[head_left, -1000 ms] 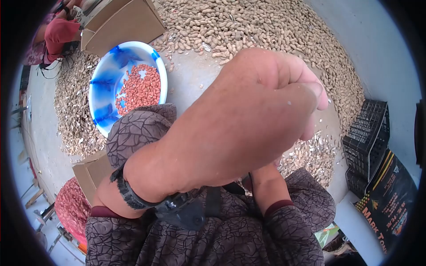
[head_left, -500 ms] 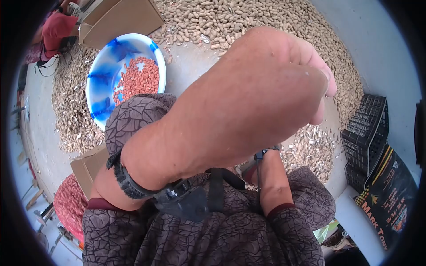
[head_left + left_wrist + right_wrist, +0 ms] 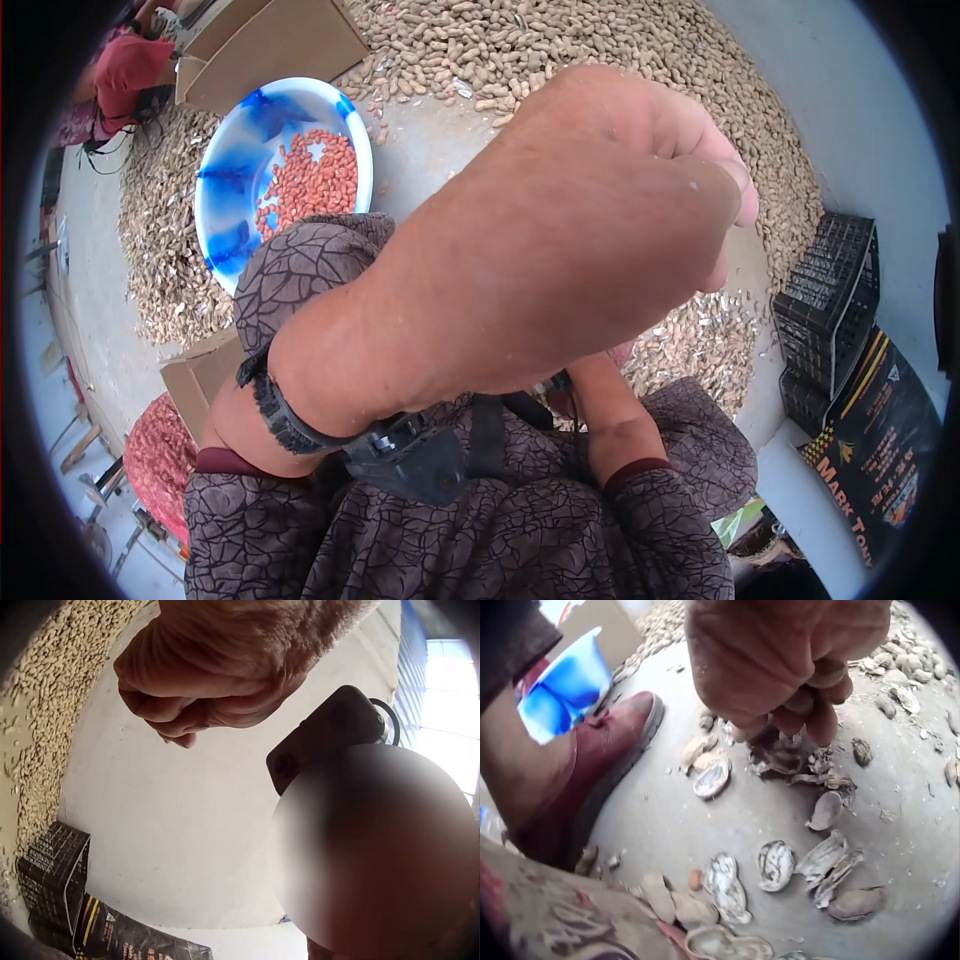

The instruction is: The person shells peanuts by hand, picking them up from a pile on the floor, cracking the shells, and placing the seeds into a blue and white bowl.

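Left hand (image 3: 640, 170): raised high, clenched into a fist; whether it encloses anything cannot be told.

Right hand (image 3: 780, 660): fingers curled, low over the grey concrete floor (image 3: 907, 817). Its tips sit just above the split, empty peanut shells (image 3: 776, 862) scattered there; whether they pinch one cannot be told.

Round blue-and-white plastic bowl (image 3: 228, 190): holds a layer of red-skinned shelled peanut kernels (image 3: 310, 185).

Brown cardboard box (image 3: 270, 45): beside the bowl, contents hidden.

Black slatted plastic crate (image 3: 825, 300): on the right.

Tan heap of unshelled peanuts (image 3: 560, 50): spread on the floor beyond.
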Motion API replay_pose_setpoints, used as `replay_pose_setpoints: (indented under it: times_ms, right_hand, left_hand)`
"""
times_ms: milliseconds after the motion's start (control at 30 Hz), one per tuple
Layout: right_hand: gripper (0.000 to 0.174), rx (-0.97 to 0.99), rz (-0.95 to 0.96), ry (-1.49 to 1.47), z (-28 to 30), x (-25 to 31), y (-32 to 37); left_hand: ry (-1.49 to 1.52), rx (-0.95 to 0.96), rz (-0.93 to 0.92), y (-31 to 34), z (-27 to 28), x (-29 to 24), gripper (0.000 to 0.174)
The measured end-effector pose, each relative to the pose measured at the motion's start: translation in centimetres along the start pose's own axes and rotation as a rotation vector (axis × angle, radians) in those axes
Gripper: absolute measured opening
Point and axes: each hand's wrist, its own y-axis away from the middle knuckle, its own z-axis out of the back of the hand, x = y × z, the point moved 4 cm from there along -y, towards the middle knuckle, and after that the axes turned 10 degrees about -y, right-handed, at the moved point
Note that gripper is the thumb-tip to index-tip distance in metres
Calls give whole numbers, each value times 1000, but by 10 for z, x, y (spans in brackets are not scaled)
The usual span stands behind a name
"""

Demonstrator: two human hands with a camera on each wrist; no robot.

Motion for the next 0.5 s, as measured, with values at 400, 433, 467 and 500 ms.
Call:
replay_pose_setpoints:
  times_ms: [400, 433, 467, 500]
  right_hand:
    - [24, 72, -37, 88, -20, -11, -5]
    - [24, 77, -41, 97, -22, -12, -4]
    - [24, 75, -42, 98, -24, -16, -4]
    - [22, -57, -68, -105, -18, -19, -3]
  left_hand:
    - [-286, -23, -326, -4, -3, -1, 23]
    - [-321, -20, -375, -4, -4, -2, 22]
    - [-356, -16, -425, -3, -6, -3, 22]
    - [-390, -12, -478, -2, -7, -5, 22]
